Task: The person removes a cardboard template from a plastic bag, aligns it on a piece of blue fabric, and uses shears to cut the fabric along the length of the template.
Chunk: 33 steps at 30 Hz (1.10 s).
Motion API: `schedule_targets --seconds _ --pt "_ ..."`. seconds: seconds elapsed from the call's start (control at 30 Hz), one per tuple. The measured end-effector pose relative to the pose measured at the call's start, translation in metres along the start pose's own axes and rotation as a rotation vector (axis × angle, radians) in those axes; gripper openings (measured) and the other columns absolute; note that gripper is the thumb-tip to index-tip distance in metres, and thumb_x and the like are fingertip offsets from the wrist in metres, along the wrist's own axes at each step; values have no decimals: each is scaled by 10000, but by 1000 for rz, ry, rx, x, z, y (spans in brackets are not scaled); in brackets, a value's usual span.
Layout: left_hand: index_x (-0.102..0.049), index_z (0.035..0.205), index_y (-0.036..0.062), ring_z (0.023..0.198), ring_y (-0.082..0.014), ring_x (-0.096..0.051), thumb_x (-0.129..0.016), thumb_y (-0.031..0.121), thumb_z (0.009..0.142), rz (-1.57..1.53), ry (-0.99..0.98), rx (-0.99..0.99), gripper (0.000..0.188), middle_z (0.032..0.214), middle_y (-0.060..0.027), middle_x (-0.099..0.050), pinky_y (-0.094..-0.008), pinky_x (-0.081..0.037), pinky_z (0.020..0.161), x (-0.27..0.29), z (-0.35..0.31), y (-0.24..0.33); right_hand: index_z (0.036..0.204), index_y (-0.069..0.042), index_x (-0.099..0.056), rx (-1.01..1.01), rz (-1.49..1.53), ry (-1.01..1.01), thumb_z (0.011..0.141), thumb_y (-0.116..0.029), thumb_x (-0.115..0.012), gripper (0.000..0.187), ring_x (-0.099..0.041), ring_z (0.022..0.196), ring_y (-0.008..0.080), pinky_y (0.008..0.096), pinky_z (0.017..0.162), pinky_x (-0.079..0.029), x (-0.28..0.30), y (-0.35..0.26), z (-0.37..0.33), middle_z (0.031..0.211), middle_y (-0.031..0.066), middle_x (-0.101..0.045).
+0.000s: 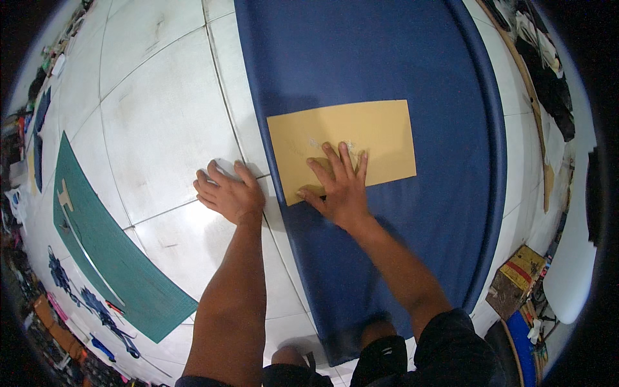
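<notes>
A tan rectangular sheet, like card or a pattern piece (pixel 380 135), lies flat on a long dark blue cloth (pixel 361 58), near the cloth's left edge. Spread across the sheet's lower middle is my right hand (pixel 342 187), fingers apart and palm down, holding nothing. Some pale scuffs show on the sheet by its fingertips. My left hand (pixel 229 192) rests on the white tiles just left of the cloth, its fingers loosely bent and apart, with nothing in it.
On the left lies a green cutting mat (pixel 116 258) with a T-shaped ruler (pixel 87 248) on it. Dark blue scraps (pixel 106 316) are scattered beyond the mat. At the right stand a worn box (pixel 516 280) and a long wooden strip (pixel 532 97).
</notes>
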State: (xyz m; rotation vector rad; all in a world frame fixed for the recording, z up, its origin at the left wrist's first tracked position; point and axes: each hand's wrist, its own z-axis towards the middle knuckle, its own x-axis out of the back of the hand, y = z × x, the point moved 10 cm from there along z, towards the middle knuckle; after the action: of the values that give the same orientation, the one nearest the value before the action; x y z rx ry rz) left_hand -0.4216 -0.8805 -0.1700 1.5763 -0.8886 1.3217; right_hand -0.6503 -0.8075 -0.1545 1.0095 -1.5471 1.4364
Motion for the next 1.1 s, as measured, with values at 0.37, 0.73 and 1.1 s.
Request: schedule_targets --seconds 0.37,0.73,1.1 --pt "-396 1391 26 1388 -427 -252 -522 420 947 39 83 -34 607 1446 -266 -317 -564 -170 1157 1 -1 5 1391 -171 -546 -14 -19 250 900 -539 -584 615 -250 1443 462 702 1138 -71 20 37 147 1534 182 -363" --pt "-398 1390 28 1388 -414 -272 -533 410 946 60 78 2 601 1450 -260 -326 -559 -182 1158 2 0 3 1382 -166 -546 36 14 243 880 -538 -613 629 -254 1441 454 700 1137 -71 16 16 169 1513 188 -387" --pt "-320 1431 36 1457 -439 -102 -483 418 954 14 -32 21 632 1510 -267 -224 -582 -85 1183 -6 2 -3 1406 -181 -524 2 16 178 880 -545 -607 645 -226 1455 436 684 1146 -72 18 16 169 1532 182 -351"
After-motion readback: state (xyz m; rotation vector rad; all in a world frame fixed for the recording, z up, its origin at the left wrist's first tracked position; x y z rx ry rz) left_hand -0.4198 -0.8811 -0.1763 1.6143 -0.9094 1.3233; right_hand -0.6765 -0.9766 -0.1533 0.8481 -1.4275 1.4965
